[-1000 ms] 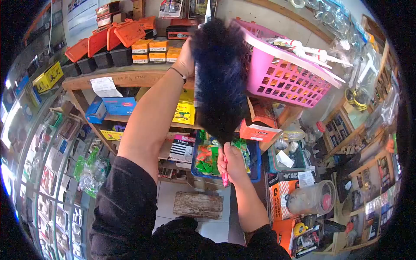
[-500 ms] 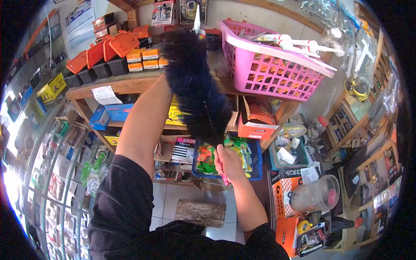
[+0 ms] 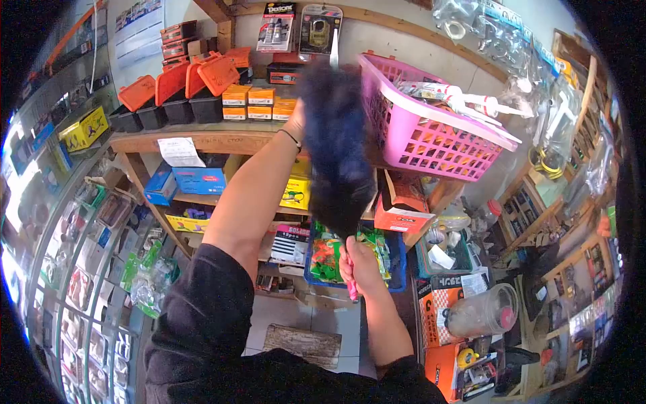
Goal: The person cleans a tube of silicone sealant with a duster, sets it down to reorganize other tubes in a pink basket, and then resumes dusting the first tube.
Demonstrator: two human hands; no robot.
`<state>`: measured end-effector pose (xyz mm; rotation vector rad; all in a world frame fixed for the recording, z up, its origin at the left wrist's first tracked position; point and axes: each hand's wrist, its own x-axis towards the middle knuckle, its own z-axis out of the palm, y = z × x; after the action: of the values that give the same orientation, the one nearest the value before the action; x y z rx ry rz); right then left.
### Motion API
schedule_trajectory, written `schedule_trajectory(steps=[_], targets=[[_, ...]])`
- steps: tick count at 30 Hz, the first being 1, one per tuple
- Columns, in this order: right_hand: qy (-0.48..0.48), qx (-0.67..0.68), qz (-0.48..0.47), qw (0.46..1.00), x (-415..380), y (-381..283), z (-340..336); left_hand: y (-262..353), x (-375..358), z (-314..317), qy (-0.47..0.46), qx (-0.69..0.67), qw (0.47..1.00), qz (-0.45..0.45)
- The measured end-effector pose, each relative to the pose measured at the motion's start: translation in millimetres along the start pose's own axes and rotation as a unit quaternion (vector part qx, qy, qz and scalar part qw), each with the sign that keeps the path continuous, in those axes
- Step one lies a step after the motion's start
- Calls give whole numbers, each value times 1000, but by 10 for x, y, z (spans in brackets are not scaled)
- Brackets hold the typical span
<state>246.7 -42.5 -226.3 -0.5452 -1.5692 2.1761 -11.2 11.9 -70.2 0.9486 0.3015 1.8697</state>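
Observation:
My right hand (image 3: pixel 361 266) is wrapped round the pink handle (image 3: pixel 352 289) of a dark blue feather duster (image 3: pixel 338 141), which stands up in front of me, blurred. My left hand (image 3: pixel 297 116) reaches to the upper shelf, left of the duster; its fingers are hidden behind the feathers. A black band circles the left wrist. Small orange and white boxes (image 3: pixel 260 97) sit just left of that hand. To the right of the duster is a pink basket (image 3: pixel 437 145) holding white tubes.
Black bins with orange lids (image 3: pixel 205 108) line the wooden shelf (image 3: pixel 222 140). Beneath are a blue tray (image 3: pixel 397 269) of green packets and a red-orange box (image 3: pixel 402 214). A glass display case (image 3: pixel 81 269) stands left, a clear plastic jar (image 3: pixel 481 313) right, a log (image 3: pixel 303 345) on the floor.
The view has shifted, so the shelf appears lower and further right. The duster is more upright, and my left wrist and part of the hand now show beside it.

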Motion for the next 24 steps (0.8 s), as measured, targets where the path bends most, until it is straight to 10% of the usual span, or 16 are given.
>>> schedule_trajectory(steps=[3,6,8,11,24], targets=[[55,-46,-37,997,-33,-12,44,85,-9,-9,-267,23,951,-152],[76,12,-44,996,-29,-40,139,27,-84,268,45,16,995,-86],[87,-61,-50,993,-42,-23,231,-216,375,-480,14,259,966,7],[173,-159,-90,968,-38,36,367,24,110,-204,-91,131,971,-178],[170,1,-53,984,7,72,537,-3,115,-111,-20,-63,983,-172]])
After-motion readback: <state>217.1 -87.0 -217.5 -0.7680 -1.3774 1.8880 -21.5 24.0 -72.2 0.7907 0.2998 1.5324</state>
